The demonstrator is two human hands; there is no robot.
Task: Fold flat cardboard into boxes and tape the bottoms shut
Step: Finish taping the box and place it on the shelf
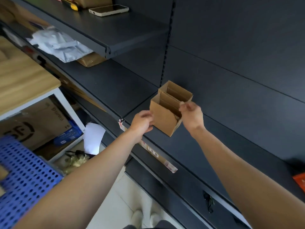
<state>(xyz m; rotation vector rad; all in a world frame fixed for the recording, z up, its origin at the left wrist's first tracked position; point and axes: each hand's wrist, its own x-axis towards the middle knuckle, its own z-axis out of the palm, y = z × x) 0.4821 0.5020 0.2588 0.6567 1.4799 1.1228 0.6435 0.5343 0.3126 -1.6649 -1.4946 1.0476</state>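
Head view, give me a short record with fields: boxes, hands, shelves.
near box: open-topped, upright on shelf
far box: open-topped, directly behind near box
left hand: holds near box's left side
right hand: pinches near box's right rim
upper shelf: phone lies on it

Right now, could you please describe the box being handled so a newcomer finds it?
On the dark shelving, the middle shelf carries two open cardboard boxes together. It is the near box, gripped by the left hand and right hand.
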